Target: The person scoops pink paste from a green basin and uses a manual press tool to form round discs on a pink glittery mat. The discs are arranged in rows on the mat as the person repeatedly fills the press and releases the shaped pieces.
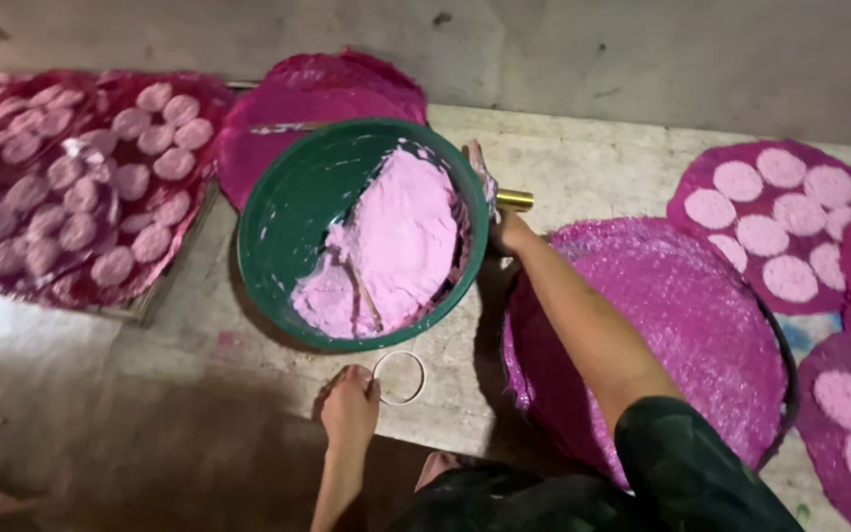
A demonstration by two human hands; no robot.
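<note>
A rough concrete floor (pixel 583 167) is carrying the work, with a green bowl (pixel 288 236) standing at its centre. The bowl is holding pink paste (pixel 396 246), piled against the side nearest the right hand. The right hand (pixel 499 212) is gripping the bowl's rim, fingers curled over the edge. A metal ring (pixel 399 377) is lying flat just in front of the bowl, and the left hand (pixel 350 404) is touching it, fingertips pressed together at its edge. Right of the bowl a magenta mat (pixel 691 325) is lying bare; farther mats (pixel 770 222) are bearing pink discs.
</note>
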